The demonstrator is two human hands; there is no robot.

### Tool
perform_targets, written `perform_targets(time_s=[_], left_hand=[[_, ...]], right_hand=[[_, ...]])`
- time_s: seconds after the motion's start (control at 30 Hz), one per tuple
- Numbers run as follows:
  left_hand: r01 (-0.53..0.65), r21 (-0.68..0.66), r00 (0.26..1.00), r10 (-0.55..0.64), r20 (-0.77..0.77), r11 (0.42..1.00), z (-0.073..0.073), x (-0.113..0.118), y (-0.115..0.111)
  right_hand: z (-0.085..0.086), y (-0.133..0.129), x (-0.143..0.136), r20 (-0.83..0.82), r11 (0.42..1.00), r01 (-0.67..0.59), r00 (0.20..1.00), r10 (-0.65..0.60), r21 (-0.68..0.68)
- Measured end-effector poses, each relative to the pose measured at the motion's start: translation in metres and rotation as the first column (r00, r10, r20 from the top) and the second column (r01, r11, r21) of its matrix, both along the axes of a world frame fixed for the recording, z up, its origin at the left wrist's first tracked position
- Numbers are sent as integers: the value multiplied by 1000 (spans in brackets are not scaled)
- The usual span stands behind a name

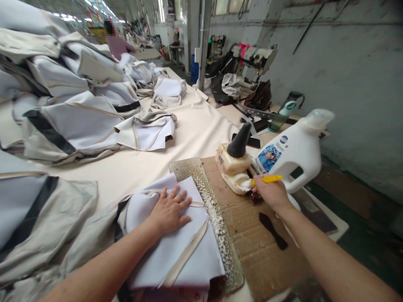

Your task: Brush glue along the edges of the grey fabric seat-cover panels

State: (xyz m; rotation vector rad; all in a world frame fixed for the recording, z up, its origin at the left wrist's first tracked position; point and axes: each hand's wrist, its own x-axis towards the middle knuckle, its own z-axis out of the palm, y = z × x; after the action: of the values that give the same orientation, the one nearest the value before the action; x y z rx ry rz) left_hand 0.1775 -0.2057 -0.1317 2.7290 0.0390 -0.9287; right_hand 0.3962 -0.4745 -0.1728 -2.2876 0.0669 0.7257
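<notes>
My left hand (171,209) lies flat with its fingers spread on a pale lavender-white fabric piece (185,260) with beige strips. The right edge of that piece rests on a board (225,235) crusted with whitish bits. My right hand (272,193) is closed round a yellow-handled brush (267,179). The brush's whitish end is at the opening of a glue-stained container (234,165), which has a black cone (239,140) on top. A dark flat tool (273,230) lies on the cardboard (252,247) below my right hand.
Large heaps of sewn fabric pieces (78,117) cover the left of the table (201,121). A white jug (307,147) stands beside my right hand, with a green bottle (281,117) behind it. Further back are a metal post (204,46), a sewing machine (255,56) and a person (118,44).
</notes>
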Motion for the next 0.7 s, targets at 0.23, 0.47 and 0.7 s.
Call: perform_targets(time_s=[0.23, 0.47, 0.7], left_hand=[[-5, 10, 1000, 5, 5, 1000, 0, 0, -2], [-5, 8, 1000, 5, 30, 1000, -3, -5, -2], [-13, -3, 999, 13, 29, 1000, -3, -4, -2]], right_hand=[[14, -20, -4, 12, 999, 21, 1000, -22, 35], [15, -35, -35, -73, 961, -124, 987, 146, 248], [25, -44, -36, -89, 974, -83, 991, 104, 209]])
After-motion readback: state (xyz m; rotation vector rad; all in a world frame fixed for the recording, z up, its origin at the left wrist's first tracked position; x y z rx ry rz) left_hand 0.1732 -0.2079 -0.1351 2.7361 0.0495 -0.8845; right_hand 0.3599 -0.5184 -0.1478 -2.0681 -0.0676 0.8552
